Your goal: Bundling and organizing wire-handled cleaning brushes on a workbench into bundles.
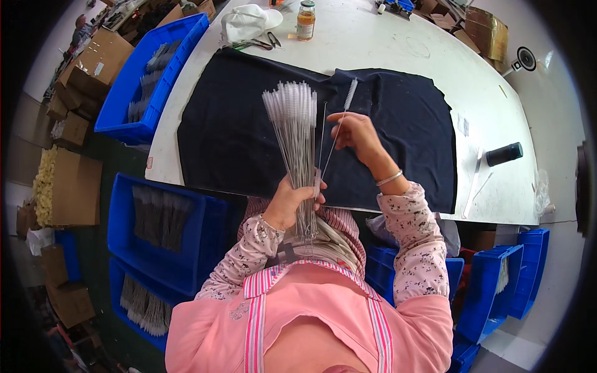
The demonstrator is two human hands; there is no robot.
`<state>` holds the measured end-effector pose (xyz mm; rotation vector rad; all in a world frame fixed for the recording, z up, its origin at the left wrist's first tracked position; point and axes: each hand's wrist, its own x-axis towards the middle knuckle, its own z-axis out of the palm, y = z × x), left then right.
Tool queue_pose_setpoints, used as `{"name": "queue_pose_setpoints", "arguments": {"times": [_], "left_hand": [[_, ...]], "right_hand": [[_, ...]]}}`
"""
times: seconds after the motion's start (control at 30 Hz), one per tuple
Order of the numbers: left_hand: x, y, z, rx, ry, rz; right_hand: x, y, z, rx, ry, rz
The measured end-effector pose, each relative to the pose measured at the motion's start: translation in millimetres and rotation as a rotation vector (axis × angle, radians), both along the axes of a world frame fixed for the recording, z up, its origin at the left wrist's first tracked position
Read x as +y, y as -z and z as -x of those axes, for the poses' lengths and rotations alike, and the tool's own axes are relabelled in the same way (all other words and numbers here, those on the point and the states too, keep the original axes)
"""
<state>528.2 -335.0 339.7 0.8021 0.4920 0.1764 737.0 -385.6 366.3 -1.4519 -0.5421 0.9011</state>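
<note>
My left hand (pixel 287 202) is wrapped round a thick bundle of thin wire brushes (pixel 301 146) with white bristle heads. Most of the heads point away from me, and the looped wire ends hang below my fist. My right hand (pixel 359 135) is raised to the right of the bundle, its fingers closed at the wire of a single brush (pixel 351 94). That brush slants, bristles up, with its lower end reaching to my left hand. Another brush (pixel 318 179) stands the other way round by my left fingers, bristles low and wire loop up.
A dark cloth (pixel 398 143) covers part of the white table (pixel 367 50). A jar (pixel 306 21), a white cap (pixel 247 23) and pliers (pixel 273 40) lie at its far side, a black cylinder (pixel 504 154) at the right. Blue bins (pixel 118 214) with brushes stand on the left.
</note>
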Motion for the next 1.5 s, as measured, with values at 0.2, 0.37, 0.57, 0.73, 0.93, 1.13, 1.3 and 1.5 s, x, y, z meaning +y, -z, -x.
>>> {"name": "queue_pose_setpoints", "arguments": {"times": [0.2, 0.37, 0.57, 0.73, 0.93, 1.13, 1.3, 1.5], "left_hand": [[4.9, -14.5, 6.5, -0.051, -0.013, 0.073], [2.1, -21.1, 16.5, -0.103, -0.015, 0.07], [14.3, -13.9, 24.3, -0.109, -0.141, -0.095], [7.1, -16.2, 18.8, -0.054, -0.159, -0.027], [14.6, 3.6, 33.6, -0.063, -0.216, 0.154], [24.3, 8.8, 55.5, 0.005, -0.339, 0.073], [38.6, 2.4, 67.3, 0.065, -0.466, -0.067], [96.2, 2.4, 86.4, 0.369, -0.575, -0.682]], "right_hand": [[1.9, 59.0, 10.2, -1.394, -0.255, -0.013], [8.7, -8.4, -32.9, -1.736, 0.408, 0.118], [-2.4, -37.3, -9.0, -0.642, -0.069, -0.026], [2.9, 5.7, 67.3, -0.346, -0.332, 0.05], [35.6, 41.6, 31.4, -1.082, 0.008, -0.12], [70.3, 102.7, -62.8, -1.459, 0.051, 0.446], [88.5, 99.8, -92.4, -1.33, 0.087, 0.521], [64.3, 90.4, -173.4, -1.389, 0.63, 0.136]]}}
